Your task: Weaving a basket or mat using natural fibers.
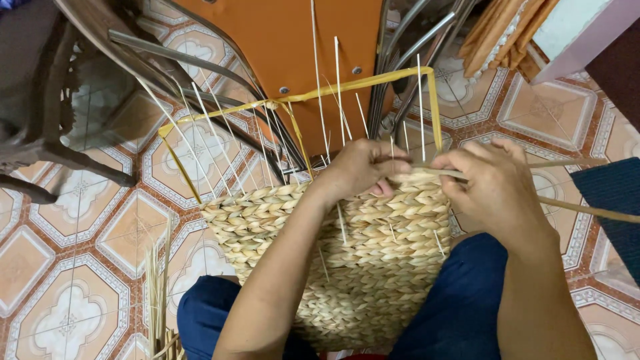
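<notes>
The basket (360,260) rests on the lap, walls woven about halfway up the yellow frame (373,81). Left hand (360,167) pinches the rim; right hand (493,183) grips a weaving strand (567,203). Bare stakes (338,87) remain.

patterned floor tiles (73,293), orange chair (300,53), dark mat (617,193).

a home used as a craft space, by the look of it: a patterned ceramic tile floor (73,253) fills the frame, dark wooden furniture (40,100) stands at upper left, an orange chair (280,40) with metal legs at top centre, curtain fabric (507,30) at upper right, loose straw (159,293) at lower left.
</notes>
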